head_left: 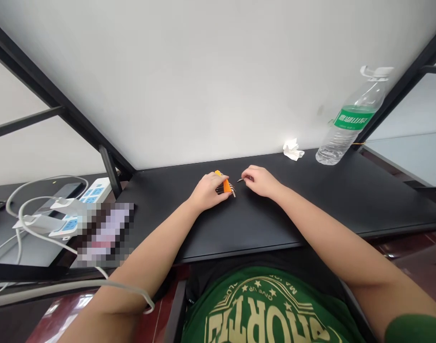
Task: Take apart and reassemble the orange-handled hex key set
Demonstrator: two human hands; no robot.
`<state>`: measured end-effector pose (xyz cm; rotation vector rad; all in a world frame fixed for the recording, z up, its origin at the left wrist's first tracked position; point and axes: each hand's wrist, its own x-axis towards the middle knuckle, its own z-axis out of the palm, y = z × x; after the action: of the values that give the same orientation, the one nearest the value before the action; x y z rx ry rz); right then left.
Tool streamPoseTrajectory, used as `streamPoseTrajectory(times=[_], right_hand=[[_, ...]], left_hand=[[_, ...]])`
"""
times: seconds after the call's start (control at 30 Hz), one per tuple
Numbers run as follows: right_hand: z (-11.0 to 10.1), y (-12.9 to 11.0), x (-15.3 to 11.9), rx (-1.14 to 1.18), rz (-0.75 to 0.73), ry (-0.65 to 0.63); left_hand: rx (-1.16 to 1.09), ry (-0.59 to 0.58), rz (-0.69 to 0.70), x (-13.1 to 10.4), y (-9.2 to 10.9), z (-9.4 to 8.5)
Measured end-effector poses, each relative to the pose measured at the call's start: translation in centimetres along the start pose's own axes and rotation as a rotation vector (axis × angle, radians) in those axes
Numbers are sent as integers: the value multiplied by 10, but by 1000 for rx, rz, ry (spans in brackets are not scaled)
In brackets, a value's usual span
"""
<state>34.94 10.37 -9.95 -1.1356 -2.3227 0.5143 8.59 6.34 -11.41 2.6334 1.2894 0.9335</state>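
Observation:
My left hand [209,191] is closed around an orange hex key holder [227,186], thumb and fingers gripping its two ends. Several metal hex keys [233,189] stick out of the holder, their bent ends facing right. A short way to the right, my right hand [258,180] pinches a small hex key [240,180] between thumb and fingertips. Its tip points left toward the holder, and a gap separates the two. Most of this small key is hidden inside my fingers. Both hands are over the black tabletop [275,224].
A large clear bottle with a green label [355,118] stands at the back right, beside a crumpled white tissue [292,149]. On the left lie a white power strip [98,189], looping white cables [22,209] and a blurred-out object [108,231]. Black metal frames [53,95] flank the table.

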Motion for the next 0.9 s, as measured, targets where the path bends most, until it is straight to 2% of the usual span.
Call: streamPoseTrajectory(times=[0.07, 0.17, 0.27, 0.47, 0.9], right_hand=[[-4, 13, 0, -129, 46, -16], [-9, 23, 0, -213, 96, -115], [-10, 19, -1, -255, 110, -190], [-10, 7, -1, -355, 109, -245], [-9, -1, -3, -429, 99, -288]], left_hand=[[4, 13, -3, -1, -2, -1], [12, 8, -22, -1, -5, -1], [16, -15, -48, -2, -5, -1], [14, -25, -53, -1, -3, -1], [9, -20, -23, -2, -6, 0]])
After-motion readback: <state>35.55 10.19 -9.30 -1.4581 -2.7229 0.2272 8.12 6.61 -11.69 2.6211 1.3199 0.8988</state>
